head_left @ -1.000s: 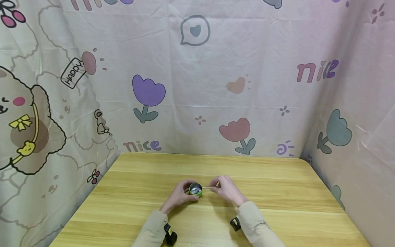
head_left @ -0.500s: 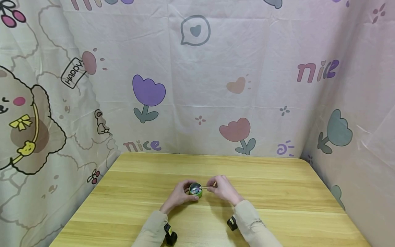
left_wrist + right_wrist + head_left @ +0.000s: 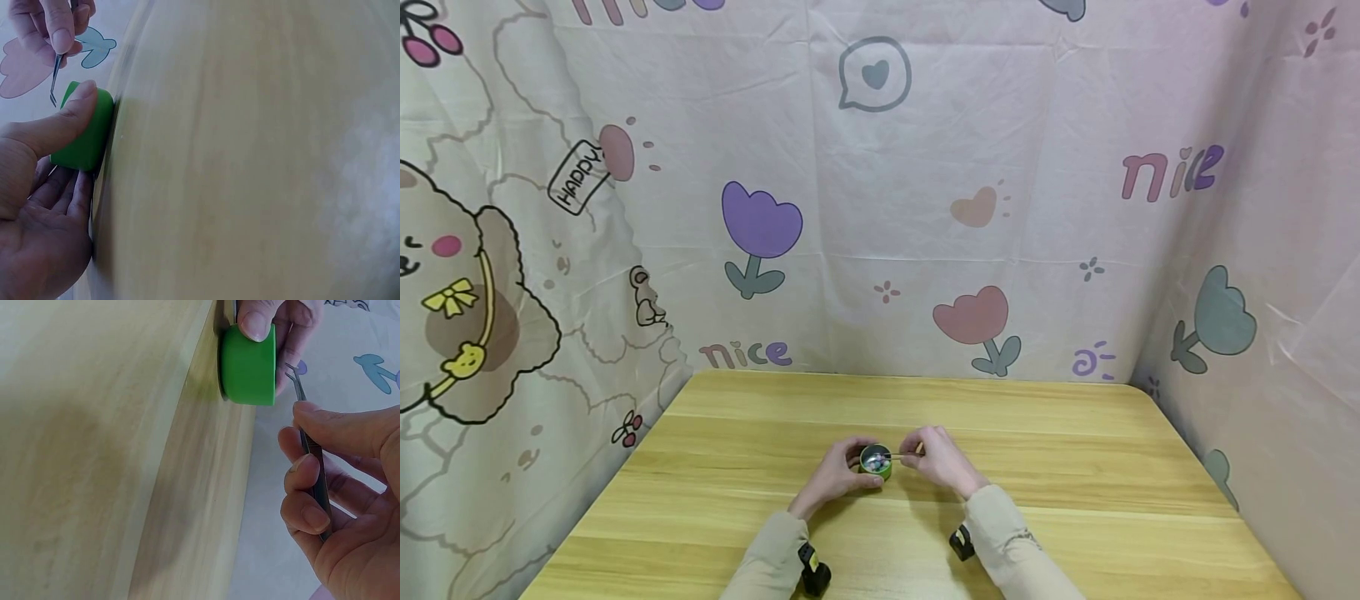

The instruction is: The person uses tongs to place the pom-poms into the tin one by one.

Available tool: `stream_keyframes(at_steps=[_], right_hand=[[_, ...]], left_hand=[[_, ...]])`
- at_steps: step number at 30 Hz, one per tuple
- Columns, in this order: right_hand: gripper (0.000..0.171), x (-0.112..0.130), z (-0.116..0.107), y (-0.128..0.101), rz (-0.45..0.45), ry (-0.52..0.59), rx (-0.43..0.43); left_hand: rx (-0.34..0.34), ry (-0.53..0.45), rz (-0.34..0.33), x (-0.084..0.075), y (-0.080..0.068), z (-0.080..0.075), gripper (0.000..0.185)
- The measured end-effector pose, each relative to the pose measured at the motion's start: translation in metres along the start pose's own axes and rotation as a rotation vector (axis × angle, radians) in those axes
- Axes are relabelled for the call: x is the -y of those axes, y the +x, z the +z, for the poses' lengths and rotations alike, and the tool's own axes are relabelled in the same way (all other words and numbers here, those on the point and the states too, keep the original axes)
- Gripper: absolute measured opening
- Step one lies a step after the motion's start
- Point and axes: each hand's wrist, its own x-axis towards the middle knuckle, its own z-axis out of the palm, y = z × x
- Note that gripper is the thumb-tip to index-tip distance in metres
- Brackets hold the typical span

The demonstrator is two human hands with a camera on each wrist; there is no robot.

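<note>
Head view shows the left hand (image 3: 833,477) curled round a small green tub (image 3: 876,463) standing mid-table (image 3: 1075,500), the right hand (image 3: 942,461) pinching thin metal tweezers (image 3: 310,464) with tips at its rim, patterned cloth (image 3: 880,208) hanging behind.

We wear beige long sleeves (image 3: 1007,533) on both arms, the cuffs loose at the wrists — and under each wrist sits a small black camera unit (image 3: 814,573), the left one marked with a yellow patch.
</note>
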Motion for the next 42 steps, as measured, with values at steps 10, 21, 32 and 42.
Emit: stream_keyframes(at_steps=[10, 21, 32, 42], right_hand=[[0.007, 0.000, -0.002, -0.002, 0.005, 0.006, -0.006], [0.005, -0.010, -0.009, -0.012, 0.017, 0.009, -0.053], [0.003, -0.031, -0.021, -0.026, 0.045, 0.001, -0.084], [0.006, -0.051, -0.035, -0.040, 0.105, -0.049, -0.113]], left_hand=[[-0.007, 0.008, -0.011, -0.002, -0.001, 0.000, 0.062], [-0.017, 0.016, -0.019, -0.002, -0.002, 0.000, 0.062], [-0.015, 0.042, -0.015, -0.003, -0.003, 0.001, 0.062], [-0.009, 0.032, -0.015, -0.003, -0.002, 0.000, 0.062]])
